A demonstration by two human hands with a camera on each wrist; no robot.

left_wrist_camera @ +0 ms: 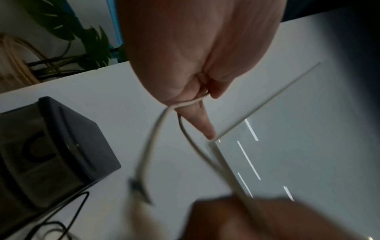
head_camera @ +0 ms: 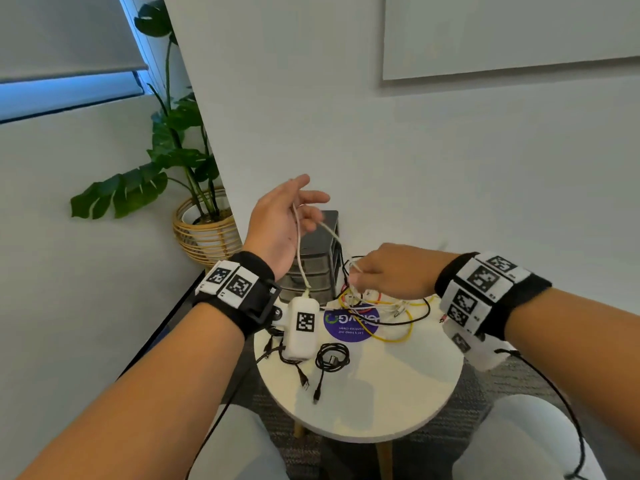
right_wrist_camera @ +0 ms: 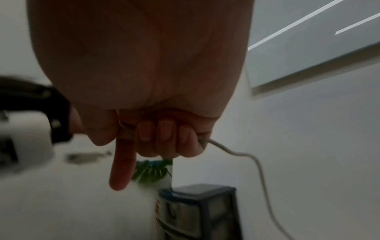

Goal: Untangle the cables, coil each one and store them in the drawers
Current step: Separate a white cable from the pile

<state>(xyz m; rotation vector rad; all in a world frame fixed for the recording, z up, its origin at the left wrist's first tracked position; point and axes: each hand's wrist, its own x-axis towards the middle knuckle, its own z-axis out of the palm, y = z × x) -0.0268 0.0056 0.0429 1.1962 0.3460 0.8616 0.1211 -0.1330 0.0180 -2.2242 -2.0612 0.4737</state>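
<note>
Head view. Round white desk (head_camera: 398,393) against a pale wall. Left hand (head_camera: 277,223) raised palm-up above the desk; a white cable (head_camera: 300,258) is draped over its loosely curled fingers (head_camera: 311,197) and hangs down toward the white wrist device below. Right hand (head_camera: 391,271) lower, to the right, closed around the same white cable just above a tangle of yellow, red, black and white cables (head_camera: 384,310) lying at the back of the desk. A coiled black cable (head_camera: 331,356) lies apart near the desk's front, with loose black leads beside it. A dark drawer unit (head_camera: 311,271) stands at the back of the desk, drawers shut. Potted plant (head_camera: 204,216) in a wicker basket on the floor to the left.

Left wrist view. White cable (left_wrist_camera: 156,138) looped over one finger of the left hand (left_wrist_camera: 191,65), both strands hanging down, blurred. Drawer unit (left_wrist_camera: 51,146) at left.

Right wrist view. Right hand (right_wrist_camera: 144,81) with three fingers (right_wrist_camera: 166,134) curled around the white cable (right_wrist_camera: 246,155), index finger extended straight. Drawer unit (right_wrist_camera: 197,211) below.
</note>
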